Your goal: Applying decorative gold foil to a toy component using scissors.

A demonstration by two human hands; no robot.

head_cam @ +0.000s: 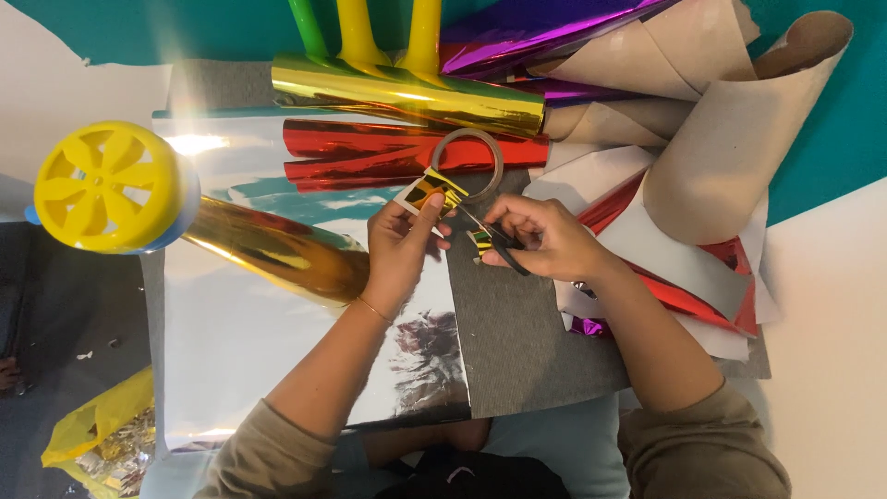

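Note:
My left hand pinches a small piece of gold foil paper with a white backing, held up over the work surface. My right hand grips a pair of black scissors, blades pointing toward the foil piece. A small gold offcut sits just below the blades. A clear tape roll lies right behind the hands on the red foil roll. Under my hands lie a silver foil sheet and a grey felt mat.
A gold foil roll and purple foil lie at the back, with curled brown paper at right. A yellow flower-shaped toy sits on a gold cone at left. Yellow and green plastic stems stand behind.

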